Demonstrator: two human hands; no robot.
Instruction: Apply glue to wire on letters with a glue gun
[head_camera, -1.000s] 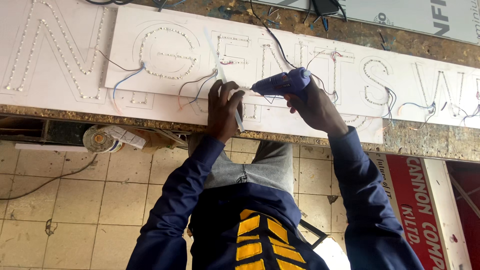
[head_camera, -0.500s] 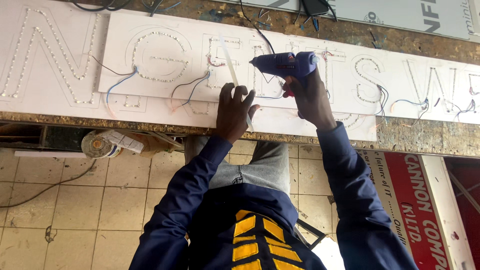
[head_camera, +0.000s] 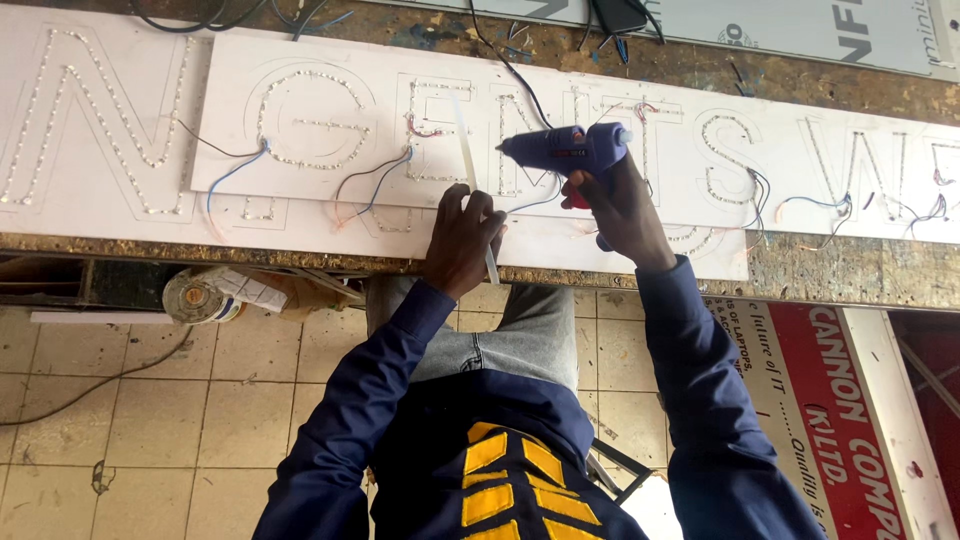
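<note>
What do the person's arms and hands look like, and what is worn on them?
Both arms are covered by long, dark navy blue sleeves that reach to the wrists and end in plain, snug cuffs. The left hand and the right hand are bare: no gloves, and no ring or watch can be seen. The same navy garment carries yellow stripes on the front.

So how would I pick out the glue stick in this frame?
Find the long white sign board on the workbench, its letter outlines dotted with small lights. Near the board's lower edge, the left hand pinches a thin, pale, translucent glue stick, beside the blue glue gun in the right hand.
</note>
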